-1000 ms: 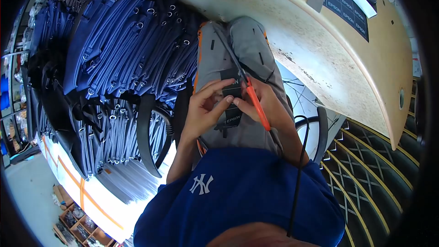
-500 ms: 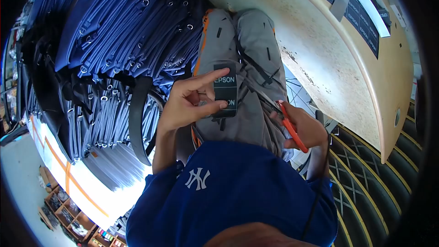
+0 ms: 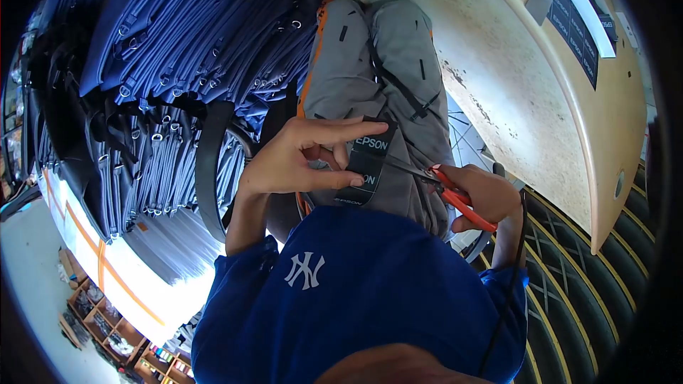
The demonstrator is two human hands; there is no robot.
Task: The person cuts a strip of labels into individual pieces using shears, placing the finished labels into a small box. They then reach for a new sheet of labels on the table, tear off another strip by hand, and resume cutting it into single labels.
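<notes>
My left hand (image 3: 281,160) pinches a black label strip (image 3: 367,165) printed with EPSON in pale letters, held above my lap between thumb and outstretched index finger. Its other fingers curl behind the strip. In my right hand (image 3: 491,195) is a pair of scissors (image 3: 461,203) with red-orange handles. The blades point left, and their tips reach the strip's right edge between two printed words. Whether the blades are parted or closed there is too small to tell. Grey trousers (image 3: 420,78) with black straps lie beneath both hands.
Stacked blue straps with metal rings (image 3: 199,35) fill the left side. At the right, a worn, curved pale table (image 3: 526,99) carries more EPSON label sheets (image 3: 573,39). Dark rolls with yellow edges (image 3: 569,299) stand below it. Wooden shelf compartments (image 3: 107,320) sit lower left.
The label strip has shifted slightly right and down and is tilted now. The scissors have turned leftward, and their blade tips have come to the strip's edge.
</notes>
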